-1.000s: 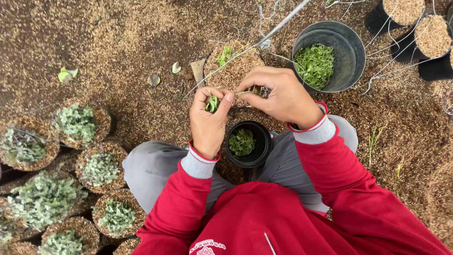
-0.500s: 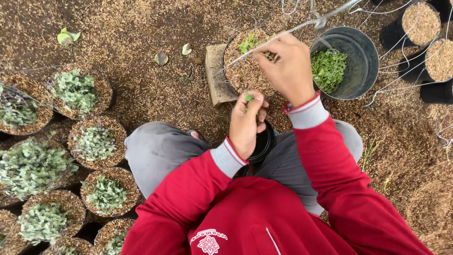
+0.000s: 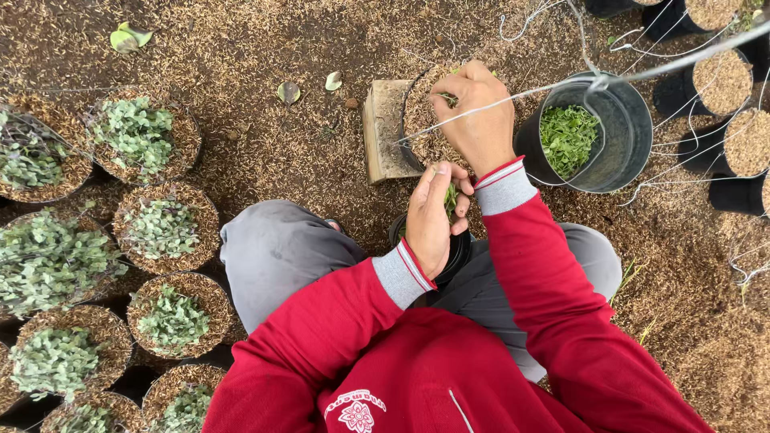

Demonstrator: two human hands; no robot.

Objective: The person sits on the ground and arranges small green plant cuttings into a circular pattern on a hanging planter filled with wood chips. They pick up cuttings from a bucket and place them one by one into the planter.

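The left hand is half closed, and its thumb and fingers pinch a few small green seedlings just above a small black pot that sits between the knees of the person. The right hand reaches forward, a little beyond the left one, and lies with bent fingers on the husk filling of a husk-filled pot; the fingertips are pressed down into the husk, and I cannot tell if they hold anything there. So the seedlings are in the left hand, just below the right wrist with its grey cuff, and the husk-filled pot is directly under the right hand. This pot stands against a pale wooden block on its left side. To the right of the right hand, quite near, stands a black bucket with a heap of loose green seedlings inside, and a thin wire crosses over the bucket and over the right hand. On the left side of the view many planted pots with green sprouts stand close together on the ground covered with husks. In the upper right corner, some more black pots filled with husk only stand in a group.
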